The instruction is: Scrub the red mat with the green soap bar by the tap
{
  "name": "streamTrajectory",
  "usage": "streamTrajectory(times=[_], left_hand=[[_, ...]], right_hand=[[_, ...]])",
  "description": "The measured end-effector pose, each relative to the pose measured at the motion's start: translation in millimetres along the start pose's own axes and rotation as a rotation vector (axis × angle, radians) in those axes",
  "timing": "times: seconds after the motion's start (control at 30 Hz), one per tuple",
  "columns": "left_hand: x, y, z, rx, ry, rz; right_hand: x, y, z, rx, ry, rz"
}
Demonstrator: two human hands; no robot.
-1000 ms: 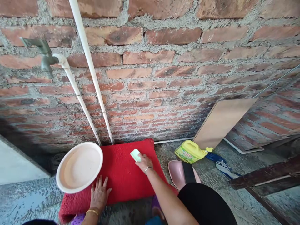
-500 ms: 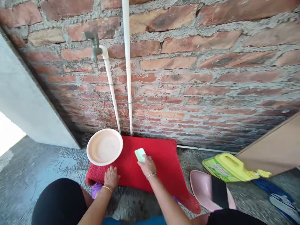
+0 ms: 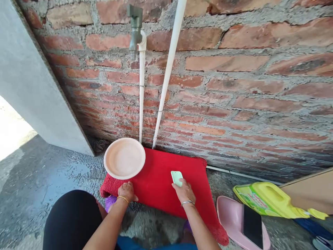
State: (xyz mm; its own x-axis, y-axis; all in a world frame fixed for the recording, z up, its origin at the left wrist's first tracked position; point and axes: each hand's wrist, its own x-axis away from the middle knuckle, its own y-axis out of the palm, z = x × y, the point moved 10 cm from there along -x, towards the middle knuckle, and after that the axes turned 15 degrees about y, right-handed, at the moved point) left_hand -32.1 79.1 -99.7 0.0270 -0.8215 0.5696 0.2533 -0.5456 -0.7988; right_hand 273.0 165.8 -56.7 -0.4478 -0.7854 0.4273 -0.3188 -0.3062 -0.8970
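A red mat (image 3: 161, 173) with shaggy edges lies spread out in front of me. My left hand (image 3: 126, 191) is at its near left edge, fingers curled on the fabric and thumb pointing right. My right hand (image 3: 184, 191) is closed round the near end of a pale green scrub brush (image 3: 176, 177), pressed to the mat right of its middle. The brush has a smooth back with a small hole at the far end; its underside is hidden. Just beyond my left hand, a cream plastic basin (image 3: 125, 158) rests on the mat's far left part.
A tap (image 3: 134, 29) on white pipes (image 3: 166, 80) stands against the brick wall (image 3: 234, 86). To the right lie a pink dustpan-like scoop (image 3: 229, 211) with a black phone-like slab (image 3: 252, 225) on it, and a yellow detergent bottle (image 3: 270, 199). A grey slab (image 3: 44, 69) leans at left.
The view has shifted, so the scene sits further right and the tap higher. My left hand's fingers are more curled than before. My right hand still holds the brush on the mat.
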Motion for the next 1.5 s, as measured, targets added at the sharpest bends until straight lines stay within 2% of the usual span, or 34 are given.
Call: streamTrajectory(times=[0.07, 0.27, 0.37, 0.43, 0.5, 0.67, 0.73, 0.8, 0.87, 0.97, 1.03, 1.07, 1.1, 1.17, 1.27, 1.37, 1.43, 1.5], left_hand=[[-3, 1, -1, 0.004, 0.013, 0.009], [-3, 0, -10, 0.070, -0.032, 0.031], [-4, 1, -10, 0.078, -0.024, 0.015], [-5, 2, -11, 0.072, -0.027, 0.008], [-5, 1, -11, 0.071, -0.030, 0.005], [-3, -4, -8, 0.077, -0.021, 0.014], [-2, -5, -9, 0.081, -0.030, 0.010], [-2, -4, -10, 0.083, -0.041, -0.001], [-3, -2, -10, 0.077, -0.030, -0.015], [-5, 2, -7, 0.064, 0.006, -0.039], [-6, 3, -5, 0.058, 0.021, -0.041], [-6, 3, -5, 0.052, 0.024, -0.036], [-6, 2, -5, 0.047, 0.028, -0.028], [-7, 3, -4, 0.040, 0.026, -0.032], [-7, 5, -3, 0.032, 0.021, -0.068], [-8, 4, 1, 0.023, 0.036, -0.088], [-8, 2, 3, 0.020, 0.041, -0.098], [-7, 1, 4, 0.018, 0.038, -0.109]], right_hand=[[7, 3, -13, -0.041, -0.001, -0.011], [68, 56, -127, -0.029, -0.226, -0.109], [78, 70, -152, 0.050, -0.308, -0.133], [69, 67, -145, 0.088, -0.328, -0.134], [49, 53, -118, 0.101, -0.287, -0.113], [-8, 14, -5, -0.003, 0.051, -0.062], [-11, 10, 20, -0.050, 0.144, -0.037], [5, 16, 14, -0.093, 0.105, -0.020], [37, 32, -21, -0.117, -0.073, -0.025], [94, 59, -86, -0.052, -0.415, -0.073], [113, 61, -107, 0.006, -0.550, -0.059], [113, 57, -106, 0.029, -0.566, -0.049], [106, 51, -97, 0.044, -0.544, -0.045], [77, 31, -56, 0.047, -0.400, -0.062], [25, -8, 37, 0.020, -0.104, -0.072], [-9, -38, 117, 0.007, 0.156, -0.040], [-15, -46, 138, -0.027, 0.258, -0.001], [-9, -40, 119, -0.065, 0.220, 0.021]])
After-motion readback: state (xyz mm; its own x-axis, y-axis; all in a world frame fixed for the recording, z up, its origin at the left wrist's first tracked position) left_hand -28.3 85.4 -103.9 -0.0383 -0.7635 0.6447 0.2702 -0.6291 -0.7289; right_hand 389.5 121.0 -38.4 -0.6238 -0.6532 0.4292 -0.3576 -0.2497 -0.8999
